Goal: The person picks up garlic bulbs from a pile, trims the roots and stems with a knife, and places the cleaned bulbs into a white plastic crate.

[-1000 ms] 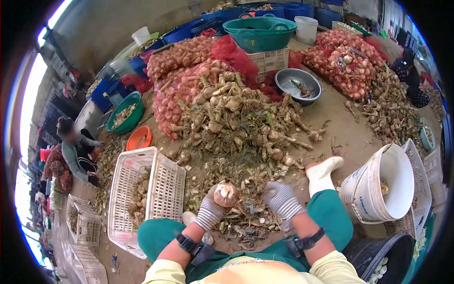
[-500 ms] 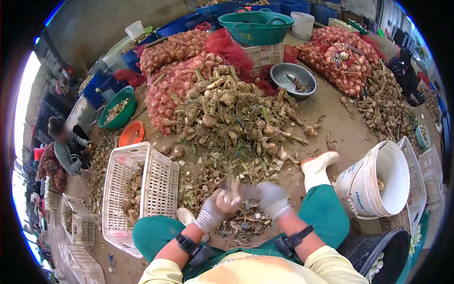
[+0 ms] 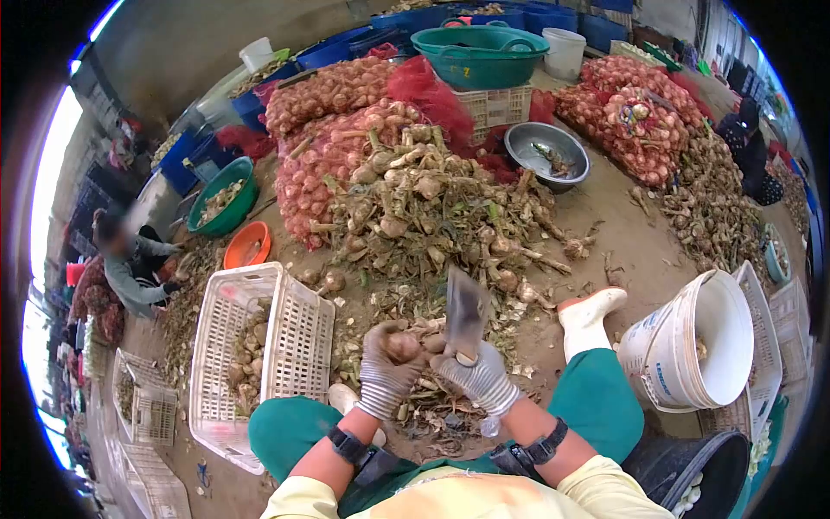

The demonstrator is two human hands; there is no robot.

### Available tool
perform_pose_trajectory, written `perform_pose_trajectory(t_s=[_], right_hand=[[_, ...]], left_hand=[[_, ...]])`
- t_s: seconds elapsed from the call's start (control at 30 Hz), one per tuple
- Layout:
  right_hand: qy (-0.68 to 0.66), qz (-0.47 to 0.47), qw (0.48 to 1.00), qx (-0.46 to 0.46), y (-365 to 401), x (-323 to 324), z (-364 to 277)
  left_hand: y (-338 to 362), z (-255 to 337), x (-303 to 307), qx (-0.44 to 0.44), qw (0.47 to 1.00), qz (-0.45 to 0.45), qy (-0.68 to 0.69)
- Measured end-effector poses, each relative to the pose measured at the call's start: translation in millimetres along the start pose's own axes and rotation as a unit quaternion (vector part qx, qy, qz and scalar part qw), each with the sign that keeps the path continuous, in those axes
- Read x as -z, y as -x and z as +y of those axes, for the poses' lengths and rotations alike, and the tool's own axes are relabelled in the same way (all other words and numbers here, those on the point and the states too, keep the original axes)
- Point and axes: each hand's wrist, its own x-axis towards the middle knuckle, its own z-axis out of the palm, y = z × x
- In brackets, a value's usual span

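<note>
My left hand (image 3: pixel 387 368), in a striped grey glove, is closed around a garlic bulb (image 3: pixel 404 346), with part of the bulb hidden by the fingers. Close beside it, my right hand (image 3: pixel 477 374), gloved the same way, grips a cleaver (image 3: pixel 467 310) by its handle. The broad dark blade points up and away from me, slightly blurred. Beyond both hands rises a large heap of garlic (image 3: pixel 424 190) with dry stalks and leaves. Trimmed scraps (image 3: pixel 445 415) lie on the ground between my legs.
At left stands a white plastic crate (image 3: pixel 298 342) with bulbs inside; at right, a white bucket (image 3: pixel 670 346) and a black bucket (image 3: pixel 692 467). Red mesh sacks (image 3: pixel 324 160), a metal basin (image 3: pixel 562 177) and a green tub (image 3: pixel 475 65) stand farther back. Another person (image 3: pixel 134 268) sits at left.
The cleaver blade, smeared by motion before, now shows upright above my right hand. My left hand still holds a bulb, now raised slightly. The whole view has shifted a little.
</note>
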Motion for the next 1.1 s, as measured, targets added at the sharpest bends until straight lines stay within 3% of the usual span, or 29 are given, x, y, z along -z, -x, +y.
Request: perform_pose_trajectory(t_s=[0.03, 0.07, 0.1, 0.17, 0.2, 0.23, 0.3, 0.33, 0.4, 0.43, 0.5, 0.53, 0.57, 0.6, 0.63, 0.67, 0.7, 0.73, 0.77, 0.8, 0.87, 0.9, 0.93, 0.97, 1.0, 1.03, 1.07, 1.1], right_hand=[[0.062, 0.055, 0.989, 0.119, 0, 1, 14], [0.123, 0.108, 0.958, 0.236, -1, 3, 28], [0.125, 0.104, 0.958, 0.237, -3, 7, 40], [0.341, 0.124, 0.93, 0.05, -7, 14, 59], [0.317, 0.125, 0.94, -0.009, -12, 14, 57], [0.315, 0.122, 0.941, -0.01, -13, 12, 55], [0.245, 0.132, 0.95, 0.14, -12, 8, 48], [0.21, 0.098, 0.966, 0.114, -12, 9, 49], [0.142, 0.132, 0.973, 0.123, -35, 4, 114], [0.082, 0.069, 0.994, 0.008, -40, 15, 128], [-0.002, -0.034, 0.969, -0.246, -50, 37, 154], [0.314, -0.164, 0.859, -0.37, -55, 52, 147], [0.154, -0.107, 0.905, -0.383, -29, 71, 206], [0.241, -0.17, 0.858, -0.421, -23, 83, 233], [0.302, -0.172, 0.83, -0.436, -25, 86, 238], [0.359, -0.176, 0.798, -0.452, -27, 90, 244], [0.355, -0.191, 0.795, -0.454, -31, 84, 228], [0.278, -0.118, 0.841, -0.45, -40, 77, 210], [0.198, -0.042, 0.875, -0.44, -51, 72, 204], [0.233, -0.023, 0.884, -0.405, -54, 71, 224], [0.281, -0.009, 0.88, -0.382, -61, 62, 237], [0.331, 0.013, 0.872, -0.359, -66, 57, 239], [0.34, 0.004, 0.851, -0.401, -74, 50, 210], [0.34, -0.001, 0.849, -0.405, -77, 47, 212], [0.401, -0.038, 0.831, -0.382, -78, 46, 218], [0.461, -0.074, 0.809, -0.358, -79, 45, 222], [0.465, -0.088, 0.81, -0.345, -81, 45, 222], [0.468, -0.089, 0.808, -0.348, -78, 47, 232]], left_hand=[[-5, -9, 5, 0.0, 1.0, 0.004, -0.001], [-13, -25, 12, 0.12, 0.979, -0.002, 0.164], [-11, -20, 15, 0.137, 0.961, -0.021, 0.241], [-5, -9, 20, 0.18, 0.903, -0.052, 0.386], [-2, 0, 15, 0.213, 0.901, -0.037, 0.375], [0, -5, 14, 0.246, 0.906, -0.009, 0.345], [1, -14, 16, 0.283, 0.907, 0.02, 0.311], [1, -17, 17, 0.268, 0.906, 0.015, 0.326], [-3, 7, 7, 0.25, 0.911, 0.021, 0.328], [-10, 11, 7, 0.254, 0.91, 0.019, 0.326], [-29, 13, 16, 0.218, 0.913, -0.049, 0.342], [-41, 11, 28, 0.183, 0.918, -0.023, 0.35], [-52, 19, 46, 0.142, 0.934, -0.013, 0.326], [-63, 7, 81, 0.206, 0.924, 0.007, 0.322], [-74, -4, 104, 0.181, 0.929, 0.144, 0.29], [-88, -20, 146, 0.097, 0.963, 0.163, 0.193], [-100, -11, 177, 0.125, 0.964, 0.185, 0.142], [-102, -32, 213, 0.079, 0.97, 0.229, 0.001], [-104, -53, 248, 0.051, 0.942, 0.286, -0.166], [-106, -73, 284, 0.042, 0.882, 0.35, -0.311], [-118, -51, 263, -0.023, 0.832, 0.293, -0.47], [-134, -51, 233, -0.019, 0.893, 0.257, -0.369], [-151, -51, 204, -0.007, 0.939, 0.226, -0.26], [-166, -91, 205, -0.025, 0.944, 0.112, -0.311], [-183, -90, 178, 0.098, 0.941, 0.021, -0.323], [-197, -102, 160, 0.141, 0.936, -0.041, -0.319], [-213, -111, 141, 0.248, 0.924, -0.07, -0.284], [-228, -150, 137, 0.281, 0.918, -0.079, -0.269]])
